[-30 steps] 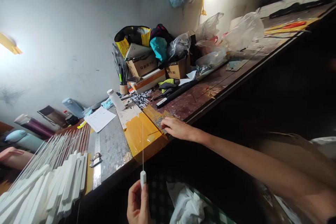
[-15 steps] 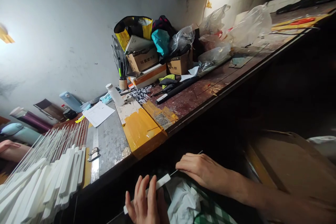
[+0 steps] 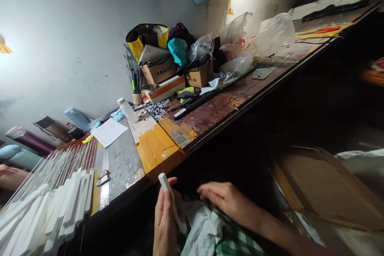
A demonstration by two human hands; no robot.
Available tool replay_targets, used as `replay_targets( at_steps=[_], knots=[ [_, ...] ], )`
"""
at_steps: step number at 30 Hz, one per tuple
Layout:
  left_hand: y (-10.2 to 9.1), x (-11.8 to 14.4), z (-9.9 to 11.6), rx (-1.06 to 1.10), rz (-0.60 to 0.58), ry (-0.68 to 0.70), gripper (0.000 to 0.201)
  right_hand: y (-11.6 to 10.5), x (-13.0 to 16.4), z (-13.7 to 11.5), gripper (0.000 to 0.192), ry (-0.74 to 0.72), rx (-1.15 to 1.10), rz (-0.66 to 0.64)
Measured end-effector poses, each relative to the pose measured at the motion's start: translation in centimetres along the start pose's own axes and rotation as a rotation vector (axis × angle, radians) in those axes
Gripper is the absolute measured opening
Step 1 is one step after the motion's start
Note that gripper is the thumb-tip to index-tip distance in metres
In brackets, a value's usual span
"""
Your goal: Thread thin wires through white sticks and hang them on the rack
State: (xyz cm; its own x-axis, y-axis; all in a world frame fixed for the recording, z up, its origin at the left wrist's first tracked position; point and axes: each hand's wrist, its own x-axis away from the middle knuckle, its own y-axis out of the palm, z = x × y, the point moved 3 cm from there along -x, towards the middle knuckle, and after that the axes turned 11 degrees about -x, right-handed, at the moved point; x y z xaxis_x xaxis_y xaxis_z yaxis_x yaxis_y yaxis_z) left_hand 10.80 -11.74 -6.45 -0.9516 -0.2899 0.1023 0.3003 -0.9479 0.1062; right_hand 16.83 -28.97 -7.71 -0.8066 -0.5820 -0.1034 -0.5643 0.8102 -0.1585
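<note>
A short white bar [image 3: 173, 200] is pinched in my left hand [image 3: 163, 218], fingers wrapped around it, its upper end pointing toward the bench edge. My right hand [image 3: 220, 195] hovers to the right of it, apart from the bar, with fingers loosely bent and nothing visible in them. A crumpled white cloth [image 3: 202, 228] lies on my lap between the hands, over a green checked fabric [image 3: 238, 242]. Many similar white bars [image 3: 57, 208] are piled at the bench's left end, with thin pale rods [image 3: 67, 158] extending behind them.
Along the bench edge are a steel ruler [image 3: 105, 180], an orange-taped block [image 3: 159, 148], a white bottle [image 3: 127, 110] and a paper sheet [image 3: 109, 131]. Cartons [image 3: 159, 70] and plastic bags [image 3: 276, 34] stand farther back. A cardboard box [image 3: 324, 188] sits low at right. Another person's hand [image 3: 13, 176] shows at far left.
The white bar has swung from lying slanted across my left fingers to a steeper angle. My right hand has come off the thin rod at its end; that rod no longer shows.
</note>
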Motion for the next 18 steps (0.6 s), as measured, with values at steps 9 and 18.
replay_targets(
  at_steps=[9,18],
  knots=[
    [2.0,-0.2,-2.1,-0.098,-0.419,-0.121,0.047,-1.3,-4.2,-5.2,0.038,-0.038,-0.698,0.011],
    [5.4,-0.8,-0.7,0.009,-0.328,-0.049,0.033,-3.4,-6.2,-8.2,0.029,-0.107,-0.605,0.191]
  ],
)
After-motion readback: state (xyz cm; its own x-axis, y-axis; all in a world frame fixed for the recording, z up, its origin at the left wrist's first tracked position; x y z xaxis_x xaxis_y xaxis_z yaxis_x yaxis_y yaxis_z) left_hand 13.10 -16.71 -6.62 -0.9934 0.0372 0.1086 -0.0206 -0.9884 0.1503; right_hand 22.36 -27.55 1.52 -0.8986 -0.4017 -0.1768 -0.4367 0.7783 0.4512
